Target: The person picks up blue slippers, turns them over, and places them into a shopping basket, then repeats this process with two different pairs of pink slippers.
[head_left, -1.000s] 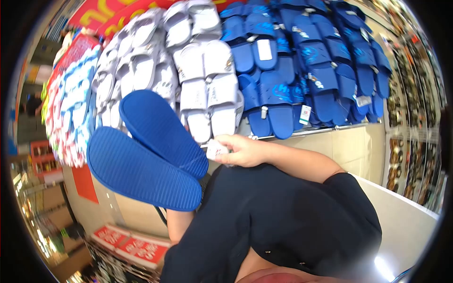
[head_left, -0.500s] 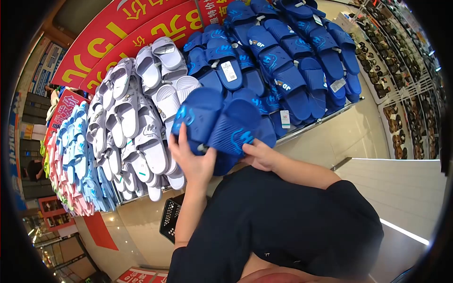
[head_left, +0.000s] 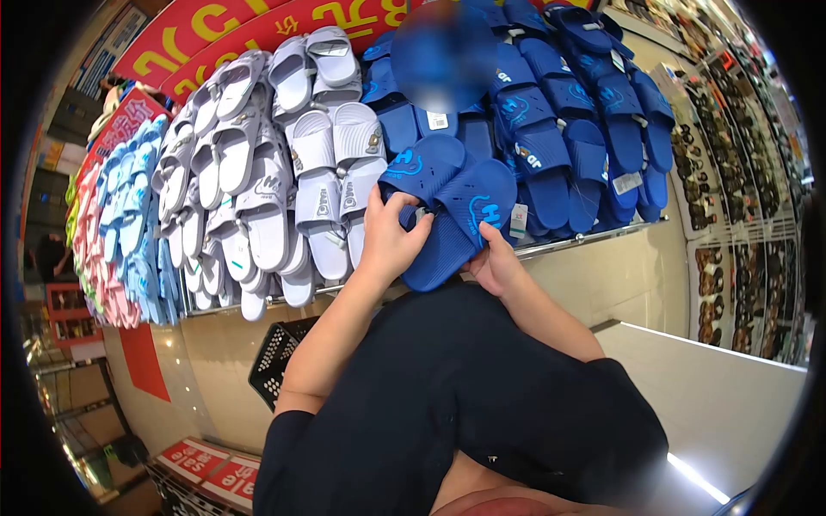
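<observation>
A pair of blue slippers [head_left: 447, 211] is held between both hands in front of the rack, soles tilted and straps facing up. My left hand [head_left: 393, 232] grips the left slipper near its strap, thumb and fingers closed on it. My right hand [head_left: 497, 262] pinches the right slipper at its strap's edge, its other fingers partly hidden beneath. Behind the pair hang more blue slippers [head_left: 546, 159], some with white tags. To the left of my left hand are rows of pale lilac slippers [head_left: 265, 215].
Light blue slippers [head_left: 138, 215] and pink ones [head_left: 107, 267] hang farther left. Red price signs [head_left: 258, 39] stand behind. A black crate [head_left: 274, 354] is on the floor, a white panel [head_left: 714, 378] at right, shoe shelves [head_left: 731, 155] beyond.
The view has shifted. My hands and the blue pair have moved right in view, and the slippers are turned, with more of their insoles showing. A blurred blue patch now appears at the top.
</observation>
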A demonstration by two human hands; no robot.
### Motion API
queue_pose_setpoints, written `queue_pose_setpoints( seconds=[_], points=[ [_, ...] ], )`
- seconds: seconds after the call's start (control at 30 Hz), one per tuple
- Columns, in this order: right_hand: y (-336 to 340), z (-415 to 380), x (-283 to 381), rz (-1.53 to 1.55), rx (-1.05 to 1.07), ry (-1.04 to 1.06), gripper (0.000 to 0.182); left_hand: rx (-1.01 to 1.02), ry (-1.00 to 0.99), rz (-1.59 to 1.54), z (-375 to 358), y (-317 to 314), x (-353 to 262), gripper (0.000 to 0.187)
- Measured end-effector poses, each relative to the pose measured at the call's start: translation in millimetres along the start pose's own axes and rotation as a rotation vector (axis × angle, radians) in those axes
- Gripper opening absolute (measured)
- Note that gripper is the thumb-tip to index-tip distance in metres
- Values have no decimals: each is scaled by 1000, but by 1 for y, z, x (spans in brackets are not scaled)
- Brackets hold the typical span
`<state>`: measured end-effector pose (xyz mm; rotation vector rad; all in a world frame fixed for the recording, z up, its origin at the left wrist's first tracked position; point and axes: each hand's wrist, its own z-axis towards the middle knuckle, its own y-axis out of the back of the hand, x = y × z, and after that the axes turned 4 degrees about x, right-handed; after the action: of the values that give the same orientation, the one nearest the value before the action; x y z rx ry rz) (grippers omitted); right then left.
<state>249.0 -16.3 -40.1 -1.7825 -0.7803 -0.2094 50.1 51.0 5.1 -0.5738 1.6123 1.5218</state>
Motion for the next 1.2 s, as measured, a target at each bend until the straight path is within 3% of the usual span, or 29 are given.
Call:
queue_pose_setpoints(
  seconds=[0.13, 0.43, 0.7, 0.77, 0.87, 1.03, 1.1, 1.13, 1.2],
  points=[
    [7, -2, -1, -70, -2, 15, 45, 113, 146, -64, 7, -19, 19, 43],
    [27, 4, 2, -27, -158, -97, 48, -11, 335, 236, 15, -71, -4, 40],
    [62, -14, 8, -90, 170, -98, 63, -388, -156, 90, -1, -51, -38, 25],
    [57, -16, 19, -207, 288, -154, 81, -440, -304, 55, -12, -34, -50, 24],
    [38, -8, 31, -338, 446, -191, 90, -508, -421, 47, -32, -10, -56, 23],
    [18, 24, 26, -619, 623, -437, 95, -719, -146, 159, -94, 22, -49, 22],
    [9, 38, 12, -724, 687, -547, 87, -785, 10, 222, -128, 27, -39, 23],
    [-7, 37, -5, -667, 683, -476, 81, -830, 121, 264, -146, 29, -37, 23],
    [-7, 58, -21, -580, 818, -708, 64, -927, 306, 279, -183, 26, -20, 21]
  ],
)
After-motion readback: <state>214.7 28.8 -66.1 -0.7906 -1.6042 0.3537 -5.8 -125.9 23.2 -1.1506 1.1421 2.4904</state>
